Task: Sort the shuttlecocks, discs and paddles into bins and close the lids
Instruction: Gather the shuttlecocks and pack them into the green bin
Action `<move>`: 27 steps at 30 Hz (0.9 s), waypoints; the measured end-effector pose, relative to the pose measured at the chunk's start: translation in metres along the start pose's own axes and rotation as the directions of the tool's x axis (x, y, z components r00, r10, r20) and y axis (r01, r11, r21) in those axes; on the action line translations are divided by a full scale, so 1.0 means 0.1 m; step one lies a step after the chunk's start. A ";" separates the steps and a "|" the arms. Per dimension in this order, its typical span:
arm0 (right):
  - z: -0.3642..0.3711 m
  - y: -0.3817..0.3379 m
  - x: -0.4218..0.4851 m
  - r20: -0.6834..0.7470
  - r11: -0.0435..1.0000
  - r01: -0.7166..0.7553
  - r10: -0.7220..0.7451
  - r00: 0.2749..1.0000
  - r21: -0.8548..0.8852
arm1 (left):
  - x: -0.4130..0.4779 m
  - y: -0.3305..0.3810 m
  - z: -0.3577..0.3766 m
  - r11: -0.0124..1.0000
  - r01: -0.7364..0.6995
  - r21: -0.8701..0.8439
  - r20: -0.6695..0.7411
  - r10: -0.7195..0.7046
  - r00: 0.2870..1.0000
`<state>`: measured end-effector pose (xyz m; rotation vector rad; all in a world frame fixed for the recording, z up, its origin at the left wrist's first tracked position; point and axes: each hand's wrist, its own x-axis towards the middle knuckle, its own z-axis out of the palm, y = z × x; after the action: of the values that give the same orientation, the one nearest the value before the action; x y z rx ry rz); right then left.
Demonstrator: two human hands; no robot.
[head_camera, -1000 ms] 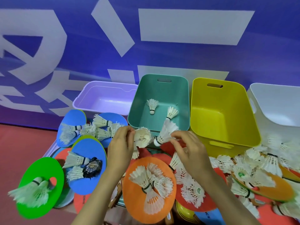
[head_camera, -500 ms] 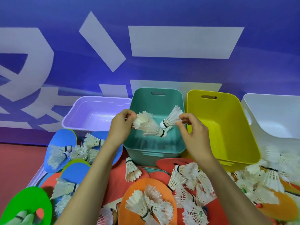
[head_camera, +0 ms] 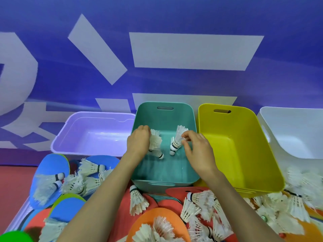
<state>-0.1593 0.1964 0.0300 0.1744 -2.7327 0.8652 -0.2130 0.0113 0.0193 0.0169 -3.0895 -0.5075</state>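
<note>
Over the teal bin [head_camera: 166, 172], in the middle of the row along the back edge of the red surface: both hands, reaching down inside the walls. Left hand [head_camera: 139, 142] at the bin's left wall, fingers curled round the feathers of a white shuttlecock bundle [head_camera: 155, 142], cork tip pointing down and right; count in the bundle unclear. Right hand [head_camera: 197, 149] near the right wall, thumb and forefinger pinching the feather skirt of an upright shuttlecock [head_camera: 177, 142], cork end down, remaining fingers loosely bent. Corks of both close together, above the bin floor. Just left of the teal bin, a lilac bin [head_camera: 94, 133]; just right, touching or nearly so, a yellow bin [head_camera: 244, 154], then a white bin [head_camera: 297, 133] at the right edge. In front of the bins, toward the near edge: loose shuttlecocks [head_camera: 137, 199] scattered over a blue disc [head_camera: 50, 165] on the left and an orange disc [head_camera: 157, 213] in the middle, with a thick heap toward the right corner.
</note>
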 end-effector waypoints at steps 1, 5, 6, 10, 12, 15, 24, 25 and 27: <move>0.02 0.00 0.02 0.025 1.000 -0.008 0.008 1.000 -0.008 | 0.01 -0.03 0.03 1.000 0.013 -0.024 -0.001 -0.013 1.000; 0.08 0.00 0.07 0.081 0.999 -0.023 0.025 0.996 -0.032 | -0.02 -0.13 0.13 0.998 0.043 -0.049 0.021 -0.042 0.999; 0.09 0.01 0.07 0.090 0.999 -0.022 0.026 0.996 -0.040 | -0.04 -0.13 0.14 0.999 0.037 -0.005 0.053 -0.037 0.998; 0.14 0.04 0.08 0.114 0.997 -0.032 0.040 0.993 -0.075 | -0.02 -0.07 0.07 0.991 0.010 -0.132 -0.059 -0.018 0.998; 0.16 0.06 0.09 0.123 0.994 -0.028 0.041 0.992 -0.103 | 0.02 -0.02 0.02 0.993 -0.014 -0.121 -0.056 0.008 0.998; 0.18 0.08 0.13 0.147 0.990 -0.009 0.031 0.989 -0.142 | -0.01 0.00 0.08 0.995 -0.022 0.095 0.218 0.000 0.976; 0.40 0.10 0.56 0.310 0.965 0.044 0.039 0.950 -0.258 | -0.43 -0.06 0.19 0.982 -0.154 0.114 0.462 0.085 0.883; 0.41 0.09 0.57 0.309 0.969 0.047 0.032 0.951 -0.244 | -0.46 -0.07 0.17 0.984 -0.146 0.099 0.422 0.092 0.902; 0.40 0.07 0.56 0.290 0.973 0.047 0.021 0.957 -0.226 | -0.52 -0.08 0.14 0.989 -0.133 0.071 0.305 0.106 0.946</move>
<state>-0.2229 0.1767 0.0111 0.2927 -3.0744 0.5457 -0.1615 0.0091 0.0028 -0.2715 -3.3785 -0.3986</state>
